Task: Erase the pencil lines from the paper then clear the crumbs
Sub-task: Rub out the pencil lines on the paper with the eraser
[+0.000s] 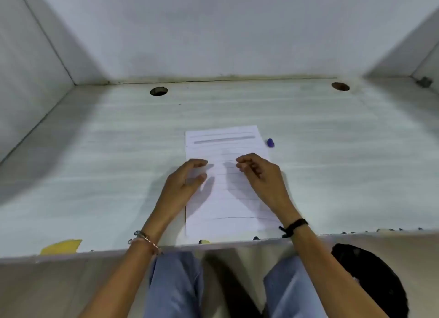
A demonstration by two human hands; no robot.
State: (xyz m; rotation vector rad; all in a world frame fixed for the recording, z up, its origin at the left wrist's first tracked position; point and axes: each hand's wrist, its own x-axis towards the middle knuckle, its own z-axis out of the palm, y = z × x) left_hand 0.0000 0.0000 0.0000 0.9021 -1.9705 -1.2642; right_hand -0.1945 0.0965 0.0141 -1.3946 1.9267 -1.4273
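Observation:
A white lined sheet of paper (225, 199) lies on the desk near its front edge, with a grey pencil band across its top and faint lines lower down. A small blue-purple eraser (270, 142) lies on the desk just past the paper's upper right corner. My left hand (184, 183) rests on the paper's left edge, fingers curved and apart, holding nothing. My right hand (259, 172) hovers over the paper's right side with its fingers loosely curled; nothing shows in it. The eraser is a short way beyond that hand. No crumbs are visible.
The white desk (95, 175) is enclosed by grey partition walls at the left, back and right. Two round cable holes (159, 91) (340, 86) sit near the back edge. Yellow tape (61, 246) marks the front edge at left. A black object (370, 277) lies below the desk at right.

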